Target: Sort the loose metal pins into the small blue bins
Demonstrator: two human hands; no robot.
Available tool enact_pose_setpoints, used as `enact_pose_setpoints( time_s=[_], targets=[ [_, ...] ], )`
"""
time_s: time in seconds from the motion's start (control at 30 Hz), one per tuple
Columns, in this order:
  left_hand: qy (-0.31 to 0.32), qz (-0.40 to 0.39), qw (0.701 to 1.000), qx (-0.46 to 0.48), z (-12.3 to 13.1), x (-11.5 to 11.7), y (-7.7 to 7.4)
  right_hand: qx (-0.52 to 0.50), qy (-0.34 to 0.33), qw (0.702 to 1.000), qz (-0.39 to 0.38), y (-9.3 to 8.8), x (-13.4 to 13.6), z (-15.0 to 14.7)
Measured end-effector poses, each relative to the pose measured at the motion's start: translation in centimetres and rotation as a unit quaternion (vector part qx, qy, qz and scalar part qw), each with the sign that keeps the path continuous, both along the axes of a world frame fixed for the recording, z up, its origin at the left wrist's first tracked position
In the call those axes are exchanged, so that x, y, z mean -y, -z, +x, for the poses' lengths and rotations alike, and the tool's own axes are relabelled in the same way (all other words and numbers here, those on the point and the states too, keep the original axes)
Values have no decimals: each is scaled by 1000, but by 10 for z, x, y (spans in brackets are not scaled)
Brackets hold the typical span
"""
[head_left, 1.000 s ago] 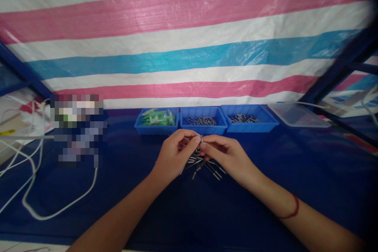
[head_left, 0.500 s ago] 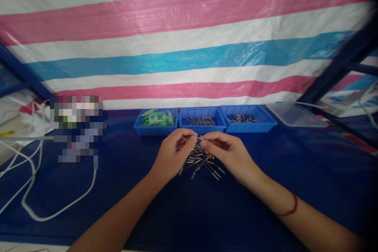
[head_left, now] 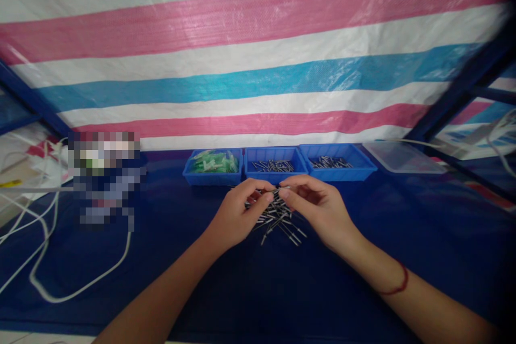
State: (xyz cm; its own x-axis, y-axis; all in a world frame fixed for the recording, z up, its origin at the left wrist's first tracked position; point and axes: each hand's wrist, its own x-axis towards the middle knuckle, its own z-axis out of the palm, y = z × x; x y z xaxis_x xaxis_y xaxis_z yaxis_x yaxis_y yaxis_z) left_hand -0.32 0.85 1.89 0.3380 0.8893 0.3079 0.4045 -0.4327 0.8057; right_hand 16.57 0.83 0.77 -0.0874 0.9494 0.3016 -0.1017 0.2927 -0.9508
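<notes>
My left hand (head_left: 237,214) and my right hand (head_left: 318,208) meet above a loose pile of small metal pins (head_left: 278,223) on the dark blue table (head_left: 258,285). Both hands are closed in a pinch, fingertips nearly touching, with a thin metal pin (head_left: 276,192) held between them. The rest of the pile lies under and between the two hands. A red thread band circles my right wrist (head_left: 397,282).
Three blue trays stand at the back: one with green parts (head_left: 213,164), two with metal pins (head_left: 274,165) (head_left: 334,162). A clear plastic lid (head_left: 403,157) lies to the right. White cables (head_left: 60,274) loop at the left. A striped tarp hangs behind.
Both hands stayed over the pile. The right hand shifted slightly right and up, and the fingertips reworked their pinch on the pin.
</notes>
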Motion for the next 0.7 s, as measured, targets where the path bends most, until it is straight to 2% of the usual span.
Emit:
enact_pose_setpoints(
  time_s=[0.13, 0.23, 0.33, 0.4, 0.47, 0.53, 0.7],
  targets=[
    [1, 26, 998, -48, -1, -1, 1, 51, 47, 997, 29, -4, -5, 7],
    [4, 58, 989, -137, -5, -3, 0, 115, 153, 978, 85, -9, -21, 29],
    [32, 77, 969, -233, -10, -1, -3, 184, 288, 932, 124, -7, -43, 58],
    [48, 74, 958, -274, -14, 1, -4, 288, 354, 880, 134, -2, -56, 75],
    [62, 66, 947, -309, -17, 3, -2, 367, 369, 839, 159, 2, -62, 83],
    [77, 65, 934, -342, -19, 3, 0, 399, 354, 824, 191, 3, -62, 80],
    [86, 84, 925, -360, -18, -2, 6, 388, 245, 859, 226, -1, -41, 51]
  ],
)
